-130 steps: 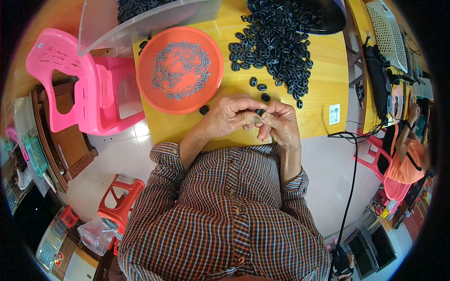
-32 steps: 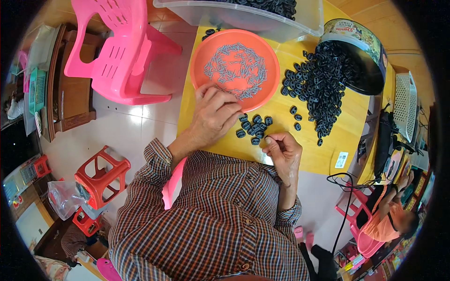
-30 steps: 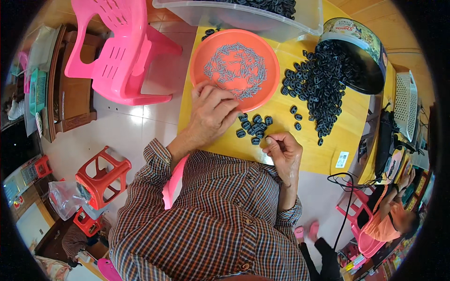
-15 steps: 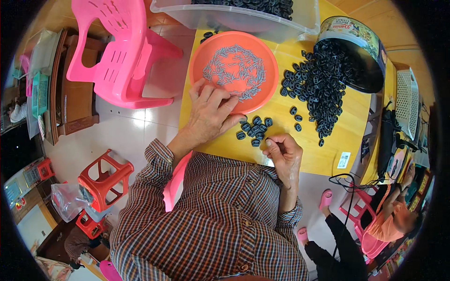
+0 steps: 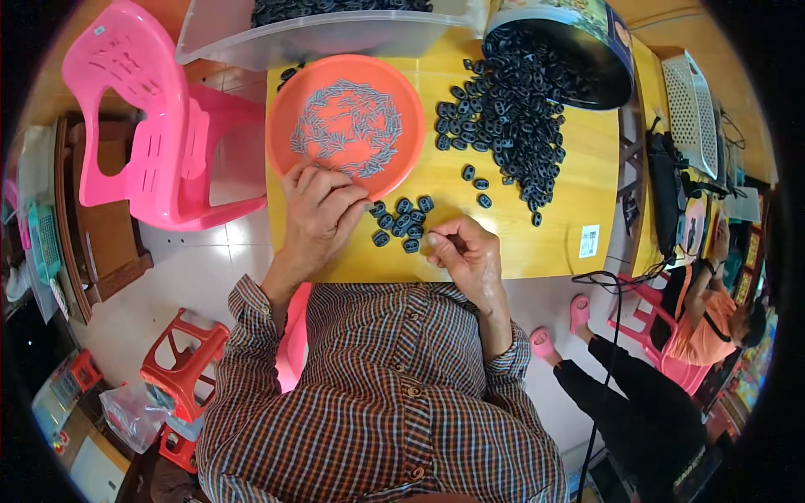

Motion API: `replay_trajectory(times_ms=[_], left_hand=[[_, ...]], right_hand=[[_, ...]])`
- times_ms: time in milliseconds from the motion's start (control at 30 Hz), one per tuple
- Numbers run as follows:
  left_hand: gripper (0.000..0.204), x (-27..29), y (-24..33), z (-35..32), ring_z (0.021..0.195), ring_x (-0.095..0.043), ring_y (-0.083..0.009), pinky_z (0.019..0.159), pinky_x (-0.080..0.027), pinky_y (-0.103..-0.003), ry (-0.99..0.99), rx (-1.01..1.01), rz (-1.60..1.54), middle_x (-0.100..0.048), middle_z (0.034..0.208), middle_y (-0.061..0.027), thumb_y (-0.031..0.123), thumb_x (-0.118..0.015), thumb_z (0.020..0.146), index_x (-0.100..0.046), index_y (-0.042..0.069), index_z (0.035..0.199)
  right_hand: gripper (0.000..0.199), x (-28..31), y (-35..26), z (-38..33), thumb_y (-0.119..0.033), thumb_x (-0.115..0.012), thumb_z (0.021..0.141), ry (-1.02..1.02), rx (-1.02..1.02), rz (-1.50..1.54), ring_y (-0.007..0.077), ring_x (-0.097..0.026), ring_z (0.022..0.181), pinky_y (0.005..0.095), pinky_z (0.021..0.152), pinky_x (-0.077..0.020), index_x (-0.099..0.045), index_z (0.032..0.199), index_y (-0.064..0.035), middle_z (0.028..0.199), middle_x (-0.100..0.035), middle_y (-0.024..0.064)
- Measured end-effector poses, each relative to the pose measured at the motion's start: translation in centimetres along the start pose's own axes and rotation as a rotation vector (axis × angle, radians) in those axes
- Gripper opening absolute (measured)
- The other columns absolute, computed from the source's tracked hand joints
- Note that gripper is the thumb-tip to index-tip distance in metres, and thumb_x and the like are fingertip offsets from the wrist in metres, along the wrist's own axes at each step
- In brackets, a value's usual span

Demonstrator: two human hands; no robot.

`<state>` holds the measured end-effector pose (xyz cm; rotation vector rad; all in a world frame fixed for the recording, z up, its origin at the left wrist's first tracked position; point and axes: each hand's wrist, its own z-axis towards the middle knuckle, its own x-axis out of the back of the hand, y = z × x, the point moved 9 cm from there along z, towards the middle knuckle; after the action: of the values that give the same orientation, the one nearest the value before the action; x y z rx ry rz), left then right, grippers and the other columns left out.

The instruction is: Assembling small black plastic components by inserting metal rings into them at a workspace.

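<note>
Your left hand (image 5: 323,214) lay palm-down on the yellow wooden tabletop (image 5: 579,180), its fingers spread loosely and its fingertips reaching over the near rim of the round orange plastic tray (image 5: 345,126), where they touched the scatter of thin grey metal pins (image 5: 348,126) lying in a rough ring. You held nothing that I could make out in that hand. Your right hand (image 5: 468,256) rested just beside the near table edge, thumb and forefinger pinched narrowly together; whether a small part sat between them I cannot tell. Between your two hands sat a small cluster of black oval plastic pieces (image 5: 401,222), close to both. A far larger heap of the same black pieces (image 5: 511,126) spilled from a round tin (image 5: 587,38) tipped on its side at the far right. A clear plastic bin (image 5: 327,33) stood behind the tray, and a pink plastic chair (image 5: 151,126) stood at your left.
</note>
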<state>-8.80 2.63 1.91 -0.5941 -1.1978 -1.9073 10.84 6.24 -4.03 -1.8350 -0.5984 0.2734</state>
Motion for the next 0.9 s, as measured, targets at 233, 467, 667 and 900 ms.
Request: replay_trajectory(times_ms=[233,467,667,900], left_hand=[[0.018,0.1,0.6,0.8,0.079,-0.053,-0.0233,0.078,-0.039,-0.040,-0.033,0.017,0.037,-0.056,0.083,-0.0044,0.004,-0.072,0.068,-0.063,0.008,0.084],[0.015,0.4,2.5,1.2,0.070,-0.061,-0.0243,0.060,-0.048,-0.030,0.080,0.154,-0.334,-0.062,0.083,-0.0102,-0.002,-0.067,0.075,-0.061,0.004,0.087],[0.012,-6.8,2.3,-0.9,0.071,-0.062,-0.0099,0.062,-0.049,-0.023,-0.258,0.587,-1.077,-0.064,0.081,-0.0055,-0.001,-0.064,0.082,-0.061,0.002,0.093],[0.030,-9.1,3.1,-0.5,0.068,-0.059,-0.0080,0.061,-0.048,-0.021,-0.326,0.706,-1.354,-0.063,0.081,-0.0050,0.000,-0.064,0.083,-0.052,0.002,0.110]], right_hand=[[0.005,0.3,-0.2,0.0,0.001,-0.061,0.085,0.009,0.006,0.003,0.0091,-0.060,0.061,0.0217,0.055,-0.0481,-0.056,0.085,0.0019,0.069,-0.060,0.0057],[0.005,0.5,-0.9,-0.1,0.001,-0.062,0.084,0.050,0.087,0.011,0.0091,-0.060,0.060,0.0211,0.052,-0.0479,-0.057,0.085,0.0026,0.075,-0.058,0.0059],[0.013,1.3,-3.8,-0.8,0.001,-0.061,0.085,0.120,0.245,0.105,0.0099,-0.061,0.065,0.0207,0.055,-0.0492,-0.061,0.098,0.0025,0.083,-0.057,0.0073],[0.013,1.5,-3.9,-1.0,0.003,-0.060,0.085,0.054,0.297,0.113,0.0096,-0.060,0.063,0.0204,0.056,-0.0498,-0.063,0.097,0.0020,0.080,-0.054,0.0060]])
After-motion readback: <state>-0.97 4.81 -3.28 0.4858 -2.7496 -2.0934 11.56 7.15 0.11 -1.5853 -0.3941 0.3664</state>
